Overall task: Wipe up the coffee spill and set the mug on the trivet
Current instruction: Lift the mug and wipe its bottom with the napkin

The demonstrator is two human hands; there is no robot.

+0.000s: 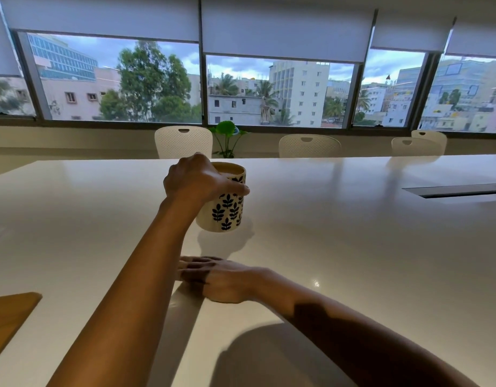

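Left hand [196,180] grips leaf-print mug [227,208] from the side, mug lifted and tilted above white surface [353,247]. Right hand [218,280] flat on surface. Wooden board [9,314] at left edge.

Two bare forearms, no sleeves, bare hands

A white desk [339,233] with a smooth, glossy top that mirrors the window light and the chair backs. On it a cream mug [227,210] that looks like glazed ceramic, satin-smooth, printed with dark blue leaf sprigs. At the lower left edge, a board [9,314] of warm brown wood with a matt finish and a rounded corner. Behind the desk, white chairs [183,142] of matt plastic, their backs perforated with fine holes. Set into the desk at far right, a dark strip [459,190] with a dull metallic sheen.
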